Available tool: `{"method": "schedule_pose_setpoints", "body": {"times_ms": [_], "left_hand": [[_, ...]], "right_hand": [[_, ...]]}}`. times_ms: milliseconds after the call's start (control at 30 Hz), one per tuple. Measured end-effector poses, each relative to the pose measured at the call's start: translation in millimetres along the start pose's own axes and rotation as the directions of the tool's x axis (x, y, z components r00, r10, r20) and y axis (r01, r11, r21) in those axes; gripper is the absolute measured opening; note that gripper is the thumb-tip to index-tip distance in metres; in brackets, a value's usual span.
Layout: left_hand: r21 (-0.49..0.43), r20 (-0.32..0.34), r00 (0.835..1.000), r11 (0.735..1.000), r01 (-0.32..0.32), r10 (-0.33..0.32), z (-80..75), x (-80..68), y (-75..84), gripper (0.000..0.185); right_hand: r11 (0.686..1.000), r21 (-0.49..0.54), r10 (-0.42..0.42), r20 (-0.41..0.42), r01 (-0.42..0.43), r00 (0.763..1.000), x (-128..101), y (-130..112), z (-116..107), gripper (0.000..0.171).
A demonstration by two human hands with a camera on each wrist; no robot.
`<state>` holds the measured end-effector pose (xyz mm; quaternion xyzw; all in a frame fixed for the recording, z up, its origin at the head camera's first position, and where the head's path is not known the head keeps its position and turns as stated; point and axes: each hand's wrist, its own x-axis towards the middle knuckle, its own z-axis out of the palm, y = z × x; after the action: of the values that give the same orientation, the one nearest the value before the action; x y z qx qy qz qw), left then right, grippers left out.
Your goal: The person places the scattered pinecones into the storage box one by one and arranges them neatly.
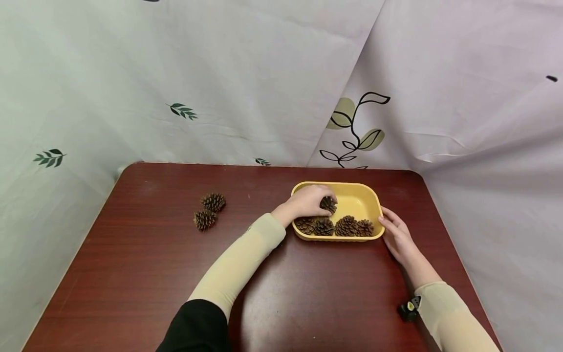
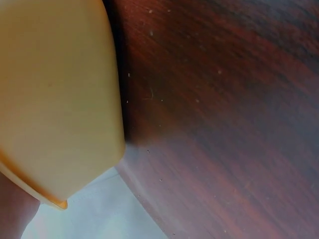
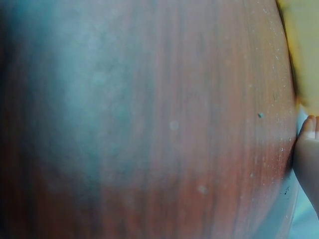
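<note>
In the head view the left hand (image 1: 306, 202) covers most of the pine cone (image 1: 328, 204) it holds, so the fingers' grip cannot be read. The yellow tray (image 2: 55, 94) fills the left wrist view from nine to twelve o'clock, cut by the edges and blurred. The right wrist view is blurred: only one fingertip (image 3: 310, 144) shows at three o'clock, the tray a sliver at one o'clock.

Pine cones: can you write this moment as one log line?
left hand holds pine cone in yellow tray | right hand steadies tray | two cones on table
</note>
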<state>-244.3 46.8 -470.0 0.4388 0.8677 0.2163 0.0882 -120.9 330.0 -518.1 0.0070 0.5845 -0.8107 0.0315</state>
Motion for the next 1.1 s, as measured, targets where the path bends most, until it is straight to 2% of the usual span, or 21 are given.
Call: {"method": "schedule_pose_setpoints", "body": {"times_ms": [233, 500, 733, 900, 1100], "left_hand": [[0.001, 0.012, 1.000, 1.000, -0.024, 0.024, -1.5, -2.1, 0.6, 0.033], [-0.002, 0.022, 1.000, 1.000, -0.020, 0.020, -3.4, -4.1, -0.5, 0.038], [0.020, -0.005, 1.000, 0.999, -0.030, 0.030, -11.6, -10.4, 1.0, 0.037], [0.001, -0.060, 0.998, 1.000, -0.012, 0.012, -20.4, -23.0, 0.3, 0.035], [-0.049, -0.133, 0.991, 0.999, 0.019, -0.025, -33.4, -46.7, -3.6, 0.033]], "right_hand": [[1.000, 0.004, -0.002, 0.010, 0.002, 1.000, -1, 1, -1, 0.035], [1.000, 0.001, -0.006, 0.012, 0.006, 1.000, -1, 2, -1, 0.035], [1.000, 0.008, -0.005, 0.010, 0.005, 1.000, -1, 2, -1, 0.034], [1.000, 0.006, -0.003, 0.005, 0.003, 1.000, -2, 1, 0, 0.034], [1.000, 0.005, -0.007, 0.002, 0.007, 1.000, -2, 0, 0, 0.034]]}}
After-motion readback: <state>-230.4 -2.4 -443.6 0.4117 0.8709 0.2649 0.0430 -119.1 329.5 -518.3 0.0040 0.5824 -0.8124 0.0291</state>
